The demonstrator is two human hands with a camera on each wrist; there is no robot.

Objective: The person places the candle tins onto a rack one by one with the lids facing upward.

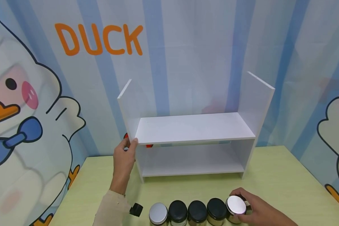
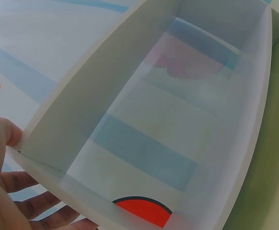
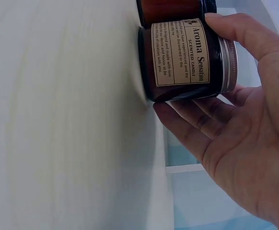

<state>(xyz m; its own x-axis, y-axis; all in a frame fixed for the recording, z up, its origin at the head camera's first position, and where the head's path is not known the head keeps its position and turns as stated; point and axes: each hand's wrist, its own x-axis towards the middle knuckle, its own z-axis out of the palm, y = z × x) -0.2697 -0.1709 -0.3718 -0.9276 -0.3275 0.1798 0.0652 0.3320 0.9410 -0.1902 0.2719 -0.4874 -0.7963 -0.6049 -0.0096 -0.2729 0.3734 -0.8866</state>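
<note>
A white two-tier shelf [image 1: 193, 128] stands on the table. My left hand [image 1: 125, 160] holds its left side panel at the upper board, thumb at the front edge and fingers along the outer face; the left wrist view shows this hand [image 2: 7, 187] close up. At the near edge, my right hand [image 1: 255, 208] grips a scented candle jar [image 1: 236, 205] with a silver lid, the right end of a row of jars. In the right wrist view, thumb and fingers span that labelled dark amber candle jar [image 3: 180, 60], whose base is at the tabletop.
Left of the held jar stand several black-lidded jars [image 1: 197, 211], then another silver-lidded jar [image 1: 158, 213]. The pale yellow-green table [image 1: 282, 175] ends at a striped blue backdrop [image 1: 186, 56] with duck drawings. A small black cube [image 1: 136, 209] shows by the left sleeve.
</note>
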